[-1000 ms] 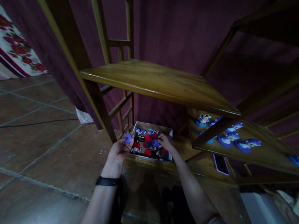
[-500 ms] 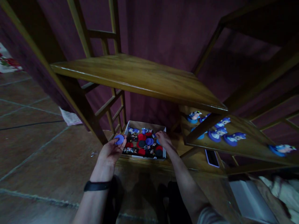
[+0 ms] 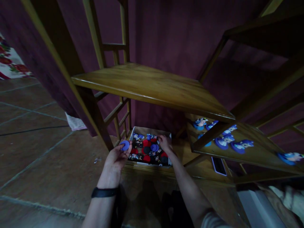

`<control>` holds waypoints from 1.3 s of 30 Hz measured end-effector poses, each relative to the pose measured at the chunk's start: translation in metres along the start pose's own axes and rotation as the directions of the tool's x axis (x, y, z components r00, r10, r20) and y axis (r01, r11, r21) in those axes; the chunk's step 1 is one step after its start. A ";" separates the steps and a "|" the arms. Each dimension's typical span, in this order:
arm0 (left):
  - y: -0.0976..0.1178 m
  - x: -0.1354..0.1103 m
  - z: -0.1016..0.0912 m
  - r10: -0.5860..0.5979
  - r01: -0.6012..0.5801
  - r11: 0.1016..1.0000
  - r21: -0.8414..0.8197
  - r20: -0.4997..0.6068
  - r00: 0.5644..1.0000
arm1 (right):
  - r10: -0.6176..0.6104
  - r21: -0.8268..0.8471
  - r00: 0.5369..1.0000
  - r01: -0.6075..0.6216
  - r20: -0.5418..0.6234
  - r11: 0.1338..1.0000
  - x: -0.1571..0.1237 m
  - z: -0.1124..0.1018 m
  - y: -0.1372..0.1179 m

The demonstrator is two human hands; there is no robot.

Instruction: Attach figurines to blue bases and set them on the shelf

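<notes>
My left hand [image 3: 118, 155] is closed on a figurine with a round purple base [image 3: 124, 145], held at the left edge of an open cardboard box [image 3: 152, 130]. The base faces me, so the rest of that figurine is hidden. Several small figurines with red, black and purple round bases lie in the box; a purple base [image 3: 154, 148] shows near its middle. At the box's right end my right hand [image 3: 165, 144] reaches down with its fingers bent together. What those fingers grip, if anything, I cannot make out.
Blue- and purple-based figurines [image 3: 242, 145] stand on the wooden shelf at right. A phone [image 3: 218, 166] lies on the lower board. Above the box juts a wooden shelf [image 3: 147, 82]. A cable [image 3: 35, 129] crosses the floor at left, and a grey box [image 3: 258, 209] sits lower right.
The whole view has shifted slightly, moving the scene down and right. My left hand still holds the purple-based figurine; my right hand stays at the box's right end.
</notes>
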State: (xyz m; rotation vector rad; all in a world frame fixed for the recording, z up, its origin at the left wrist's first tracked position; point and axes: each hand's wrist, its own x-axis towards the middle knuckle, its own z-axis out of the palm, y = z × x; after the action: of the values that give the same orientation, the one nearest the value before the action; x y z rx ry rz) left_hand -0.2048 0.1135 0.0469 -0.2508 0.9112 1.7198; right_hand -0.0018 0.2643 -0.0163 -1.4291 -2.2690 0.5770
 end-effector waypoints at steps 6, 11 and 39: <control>-0.001 0.000 -0.001 0.001 -0.001 1.000 -0.014 -0.005 1.000 | -0.325 -0.196 0.901 0.388 0.288 0.901 0.014 0.018 -0.038; 0.001 -0.006 0.001 -0.005 0.005 0.999 -0.038 -0.001 1.000 | -0.298 -0.412 0.884 0.437 0.360 0.800 0.023 0.029 -0.047; -0.071 -0.018 0.019 -0.128 0.117 0.988 0.095 0.116 0.985 | 0.112 0.971 0.986 -0.145 0.125 0.190 -0.076 -0.024 -0.057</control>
State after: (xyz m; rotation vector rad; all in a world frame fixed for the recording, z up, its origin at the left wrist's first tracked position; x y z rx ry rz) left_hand -0.1300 0.1195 0.0389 -0.1385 0.8616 1.5597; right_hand -0.0009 0.1755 0.0257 -0.8267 -1.1276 1.7170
